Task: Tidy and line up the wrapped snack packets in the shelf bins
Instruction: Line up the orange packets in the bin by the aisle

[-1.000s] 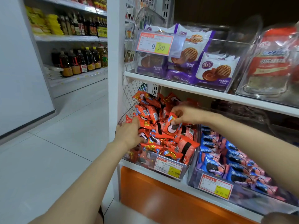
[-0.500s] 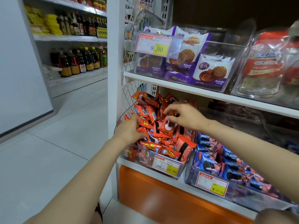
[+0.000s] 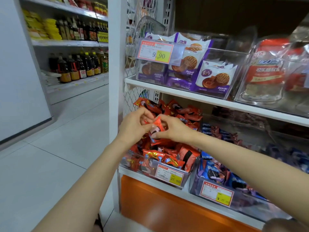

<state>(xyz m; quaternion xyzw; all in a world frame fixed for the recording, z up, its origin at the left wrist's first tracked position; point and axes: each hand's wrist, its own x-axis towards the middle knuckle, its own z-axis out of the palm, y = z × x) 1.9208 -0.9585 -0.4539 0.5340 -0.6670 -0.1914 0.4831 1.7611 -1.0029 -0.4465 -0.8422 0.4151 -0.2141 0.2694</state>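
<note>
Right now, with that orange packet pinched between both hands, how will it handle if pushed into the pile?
Probably light: fingertip pinches by the left hand and right hand carry the orange packet. Its glossy, crumpled wrapper suggests floppy, slippery ends. On the heaped pile it may slide.

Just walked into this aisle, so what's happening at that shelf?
A person is tidying up. The left hand and right hand together pinch one orange-red snack packet, held above the clear bin heaped with the same packets. No hand touches the blue packets in the next bin.
</note>
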